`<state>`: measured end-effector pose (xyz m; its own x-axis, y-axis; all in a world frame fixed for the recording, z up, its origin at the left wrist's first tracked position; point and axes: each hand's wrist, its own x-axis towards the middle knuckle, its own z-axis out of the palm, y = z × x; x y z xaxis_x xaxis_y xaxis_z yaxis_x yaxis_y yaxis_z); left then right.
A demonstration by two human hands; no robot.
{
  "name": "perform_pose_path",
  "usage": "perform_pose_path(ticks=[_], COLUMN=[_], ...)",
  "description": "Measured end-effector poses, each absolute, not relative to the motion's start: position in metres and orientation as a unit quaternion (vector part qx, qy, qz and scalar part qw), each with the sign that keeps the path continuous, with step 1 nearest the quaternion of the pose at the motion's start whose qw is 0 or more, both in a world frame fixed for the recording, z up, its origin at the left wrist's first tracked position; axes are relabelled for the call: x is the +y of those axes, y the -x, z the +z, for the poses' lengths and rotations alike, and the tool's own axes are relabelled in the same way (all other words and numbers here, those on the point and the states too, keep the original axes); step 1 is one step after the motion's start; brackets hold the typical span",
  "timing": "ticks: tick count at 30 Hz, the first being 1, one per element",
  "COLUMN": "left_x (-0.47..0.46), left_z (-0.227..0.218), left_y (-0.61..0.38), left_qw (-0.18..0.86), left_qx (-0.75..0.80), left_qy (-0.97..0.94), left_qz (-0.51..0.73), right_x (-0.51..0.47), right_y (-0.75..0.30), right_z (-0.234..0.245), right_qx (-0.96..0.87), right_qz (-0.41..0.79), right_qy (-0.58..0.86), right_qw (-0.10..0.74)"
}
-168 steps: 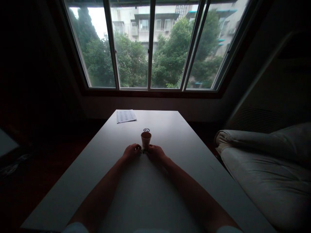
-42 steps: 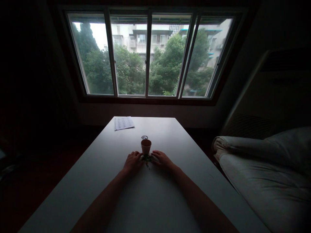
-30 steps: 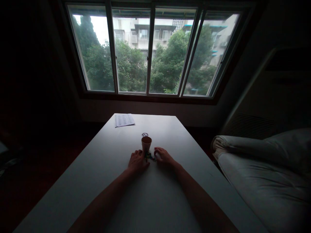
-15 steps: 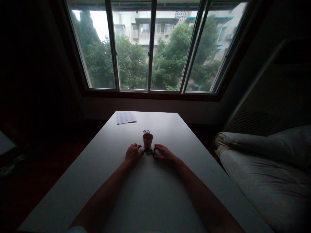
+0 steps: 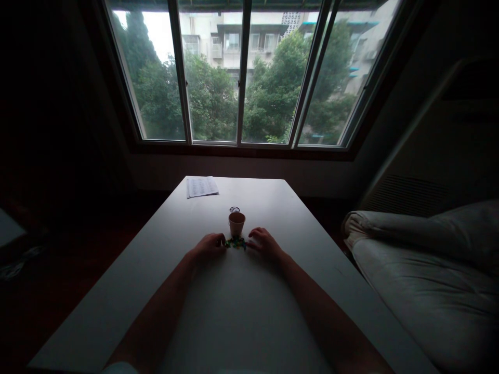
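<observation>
A small paper cup (image 5: 236,224) stands upright on the white table in front of me. Just on its near side lies a spread of tiny green, yellow and dark pieces (image 5: 235,242), too small to name. My left hand (image 5: 210,243) rests at the left edge of these pieces, fingers curled in; whatever lies between the fingertips is hidden. On the right edge is my right hand (image 5: 264,241), its fingers bent but apart, with nothing visible in them. Neither hand touches the cup.
Behind the cup lies a small dark-rimmed ring-like item (image 5: 234,210). Printed papers (image 5: 202,187) are at the far left of the white table (image 5: 241,311). A padded, folded pale cushion or mattress (image 5: 421,275) sits to the right, and a window (image 5: 241,78) is beyond.
My left hand has shifted slightly left and its fingers have curled in. My right hand's fingers have lifted a little. The small pieces are spread wider and more of them show.
</observation>
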<state>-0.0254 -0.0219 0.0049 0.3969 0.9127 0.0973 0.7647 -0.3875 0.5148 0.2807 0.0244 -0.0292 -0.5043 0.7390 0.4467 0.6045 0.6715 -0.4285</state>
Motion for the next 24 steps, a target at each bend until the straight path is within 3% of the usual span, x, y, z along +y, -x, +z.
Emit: perform_pose_path(ticks=[10, 24], left_x=[-0.027, -0.026], left_z=[-0.001, -0.01], left_y=[0.006, -0.009], left_qw=[0.128, 0.121], left_qx=[0.579, 0.631], left_qy=[-0.776, -0.708], left_qz=[0.216, 0.294], right_x=[0.004, -0.014], right_y=[-0.26, -0.225], right_z=[-0.014, -0.012], right_qx=[-0.877, -0.869], right_qz=[0.06, -0.026], right_qy=[0.403, 0.44], right_qw=[0.254, 0.223])
